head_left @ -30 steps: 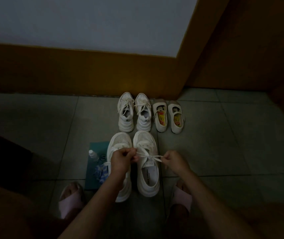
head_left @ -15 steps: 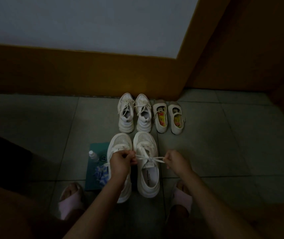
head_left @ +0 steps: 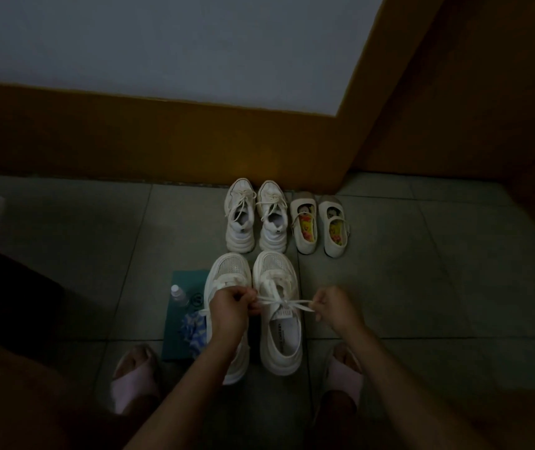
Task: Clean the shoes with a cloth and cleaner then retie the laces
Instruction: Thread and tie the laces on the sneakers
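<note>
Two white sneakers stand side by side on the tiled floor in front of me, the left sneaker (head_left: 227, 277) partly under my arm and the right sneaker (head_left: 280, 336) in full view. My left hand (head_left: 232, 306) and my right hand (head_left: 334, 308) each pinch one end of the right sneaker's white lace (head_left: 287, 303), stretched flat across its tongue between them. A small clear cleaner bottle (head_left: 179, 295) and a blue-and-white cloth (head_left: 193, 332) lie on a teal mat (head_left: 178, 345) left of the sneakers.
A second white laced pair (head_left: 254, 219) and white strap shoes with colourful insoles (head_left: 319, 225) stand farther back against the brown baseboard (head_left: 162, 141). My feet in pink slippers (head_left: 134, 375) flank the sneakers. Dark bags sit at the far left.
My hands have drawn slightly apart, pulling the lace tighter across the right sneaker. The shoes have not moved.
</note>
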A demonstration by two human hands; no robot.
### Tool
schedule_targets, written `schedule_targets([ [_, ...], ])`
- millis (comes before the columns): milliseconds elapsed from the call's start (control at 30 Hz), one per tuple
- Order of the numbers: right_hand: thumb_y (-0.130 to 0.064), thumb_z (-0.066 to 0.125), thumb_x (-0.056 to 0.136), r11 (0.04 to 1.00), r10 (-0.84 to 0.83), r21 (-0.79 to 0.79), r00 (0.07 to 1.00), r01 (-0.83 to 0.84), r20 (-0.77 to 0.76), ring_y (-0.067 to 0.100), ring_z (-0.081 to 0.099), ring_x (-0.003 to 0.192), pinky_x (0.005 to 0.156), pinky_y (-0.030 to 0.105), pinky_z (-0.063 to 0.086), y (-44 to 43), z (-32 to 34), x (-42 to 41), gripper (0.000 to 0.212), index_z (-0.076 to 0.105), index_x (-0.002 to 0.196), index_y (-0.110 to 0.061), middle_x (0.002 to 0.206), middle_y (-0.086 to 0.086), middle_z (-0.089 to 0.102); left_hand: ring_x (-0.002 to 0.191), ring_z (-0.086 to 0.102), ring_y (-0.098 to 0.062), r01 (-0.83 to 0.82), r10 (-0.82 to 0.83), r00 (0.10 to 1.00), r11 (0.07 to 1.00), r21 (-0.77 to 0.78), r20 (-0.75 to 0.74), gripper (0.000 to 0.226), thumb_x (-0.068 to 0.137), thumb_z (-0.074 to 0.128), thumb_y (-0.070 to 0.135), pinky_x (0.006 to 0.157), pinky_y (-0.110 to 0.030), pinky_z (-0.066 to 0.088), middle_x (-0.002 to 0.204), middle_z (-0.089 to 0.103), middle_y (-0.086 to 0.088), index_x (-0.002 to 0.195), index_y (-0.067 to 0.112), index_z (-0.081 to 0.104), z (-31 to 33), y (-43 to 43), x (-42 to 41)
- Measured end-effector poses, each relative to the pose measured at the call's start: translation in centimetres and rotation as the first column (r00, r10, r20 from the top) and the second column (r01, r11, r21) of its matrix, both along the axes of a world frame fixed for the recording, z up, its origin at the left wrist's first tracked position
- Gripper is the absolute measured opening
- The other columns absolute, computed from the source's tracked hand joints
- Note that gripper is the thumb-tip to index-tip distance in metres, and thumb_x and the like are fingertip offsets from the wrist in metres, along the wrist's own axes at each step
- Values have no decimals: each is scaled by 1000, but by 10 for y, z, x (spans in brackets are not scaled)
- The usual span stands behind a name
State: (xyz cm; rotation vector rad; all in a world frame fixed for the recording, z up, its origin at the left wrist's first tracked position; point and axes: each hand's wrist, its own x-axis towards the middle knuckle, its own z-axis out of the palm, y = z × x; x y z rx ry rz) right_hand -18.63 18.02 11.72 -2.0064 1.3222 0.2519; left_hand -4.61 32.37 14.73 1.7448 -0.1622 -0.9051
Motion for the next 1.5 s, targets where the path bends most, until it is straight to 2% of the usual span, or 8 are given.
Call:
schedule_targets([
  [167,-13,73,79,960,-237,199,946,195,219,15,58,73,67,26,45,1,3,5,13,60,80,-15,79,4,63,70,59,-13,95,-160,901,980,176,402,10,88,60,13,59,-12,41,83,65,-3,90,9,69,-5,14,11],
  [300,-34,67,83,911,-383,266,884,314,267,21,55,107,83,27,41,13,8,35,55,51,125,-2,122,9,56,107,50,-27,-24,-253,753,912,409,607,37,79,68,27,83,-33,41,121,51,-11,113,15,60,-19,25,16],
  [433,-34,76,73,849,-485,365,839,382,248,28,52,119,91,31,45,43,3,60,81,38,137,-2,133,12,50,129,30,-39,57,-287,889,843,536,357,84,74,71,42,104,-45,31,141,28,-20,139,9,29,-26,19,12],
  [533,-44,79,53,865,-476,301,845,401,243,31,50,123,99,41,46,63,-17,63,102,35,139,-11,135,12,50,129,31,-40,101,-268,933,834,542,239,90,76,68,48,104,-44,32,143,24,-21,142,9,21,-32,13,12],
  [800,-43,80,65,902,-428,125,895,414,123,32,45,126,98,40,42,69,-31,66,105,18,145,-15,142,12,40,130,35,-38,195,-343,932,748,634,117,112,73,69,54,102,-40,36,146,25,-23,146,1,2,-41,1,19],
  [1133,-36,64,84,913,-408,50,893,406,190,30,57,114,92,42,50,72,-40,56,66,36,140,-15,128,12,57,119,53,-28,222,-563,799,605,765,214,87,93,44,48,92,-35,45,143,39,-21,144,-8,1,-46,8,22],
  [1367,-18,57,90,900,-422,13,862,437,280,29,64,97,81,36,53,68,-30,49,23,62,112,-10,106,12,67,116,55,-30,160,-491,828,671,724,271,73,94,44,43,92,-35,44,133,51,-17,144,-2,16,-40,13,23],
  [1500,-17,59,89,888,-440,12,841,460,316,31,65,85,72,38,53,59,-20,47,13,66,91,-6,89,14,68,109,60,-25,134,-563,739,661,738,370,48,99,36,33,88,-31,46,122,60,-11,136,2,33,-28,9,26],
])
